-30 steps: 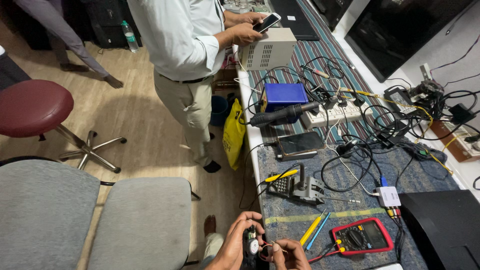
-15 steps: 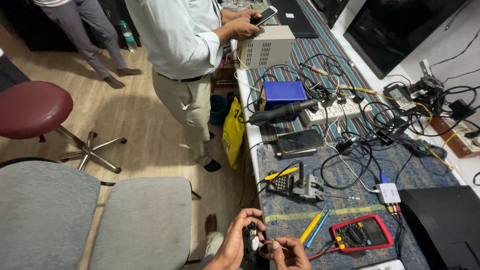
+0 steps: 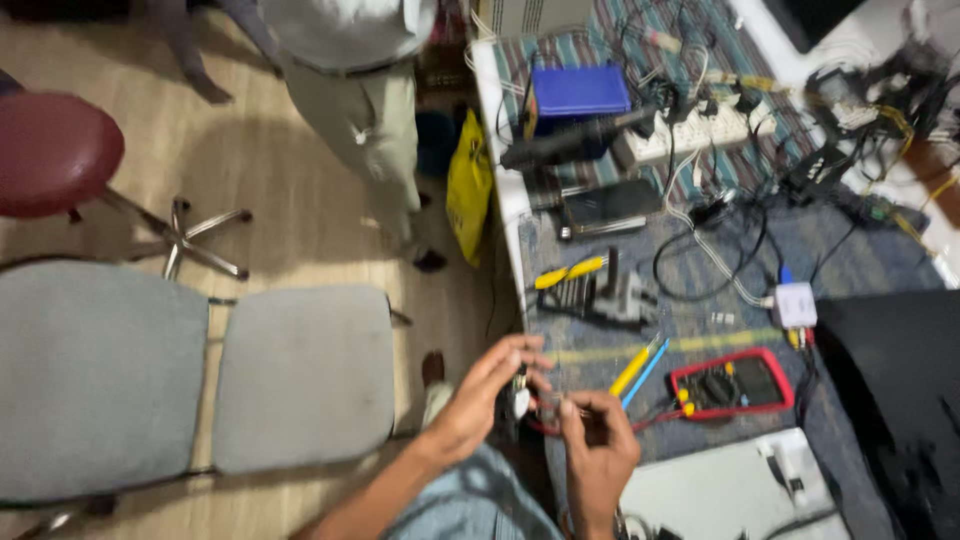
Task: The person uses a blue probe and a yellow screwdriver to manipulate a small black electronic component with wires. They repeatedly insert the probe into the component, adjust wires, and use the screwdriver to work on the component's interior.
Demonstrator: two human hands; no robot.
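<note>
My left hand [image 3: 485, 390] and my right hand [image 3: 598, 450] meet just off the near left edge of the workbench [image 3: 600, 350]. Between them they pinch a small dark part with a white bit [image 3: 520, 400] and a red wire [image 3: 545, 425]; the picture is blurred, so I cannot tell the part's kind. The red wire leads right towards a red-cased multimeter [image 3: 730, 383] lying on the bench. A yellow and a blue pen-like tool [image 3: 638, 368] lie just right of my hands.
Another person in light trousers [image 3: 365, 110] stands by the bench's far left side. Grey chair cushions [image 3: 190, 380] and a dark red stool [image 3: 55, 150] stand on the left. The bench holds a blue box [image 3: 580, 90], a power strip [image 3: 690, 130], a phone [image 3: 605, 210], tangled cables and a black case [image 3: 890, 400].
The camera has tilted down, so my hands now sit higher in the picture and more forearm shows. They still hold the small part together. The standing person's upper body has left the picture.
</note>
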